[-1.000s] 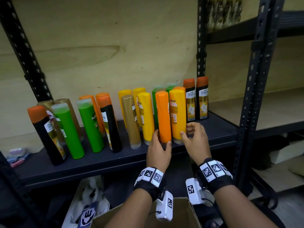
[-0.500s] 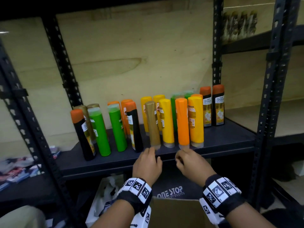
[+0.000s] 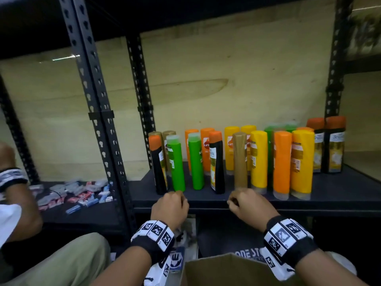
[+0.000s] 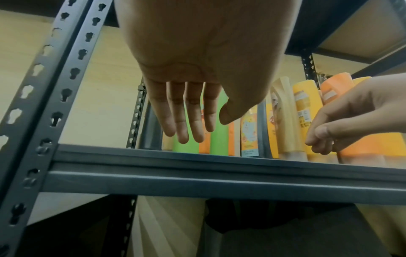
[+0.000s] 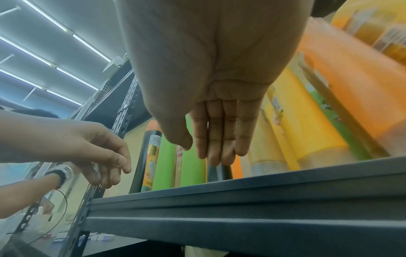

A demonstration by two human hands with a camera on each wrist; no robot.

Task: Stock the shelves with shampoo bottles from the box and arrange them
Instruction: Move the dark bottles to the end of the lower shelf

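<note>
Shampoo bottles [image 3: 239, 159] upright on shelf [image 3: 334, 195]; left hand [image 3: 171, 205] and right hand [image 3: 249, 205] at shelf edge, fingers slack, empty; box [image 3: 224, 269] below shelf, contents seemingly hidden; fetch next, add beside row

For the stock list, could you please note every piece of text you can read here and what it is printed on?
"Shay", cut off: label of the black bottle.
"suns", cut off: orange bottle at the back.
"ONE ST", partly hidden: dark panel behind the cardboard box.
Small print on the other labels and on the packets on the left shelf is too blurred.
</note>
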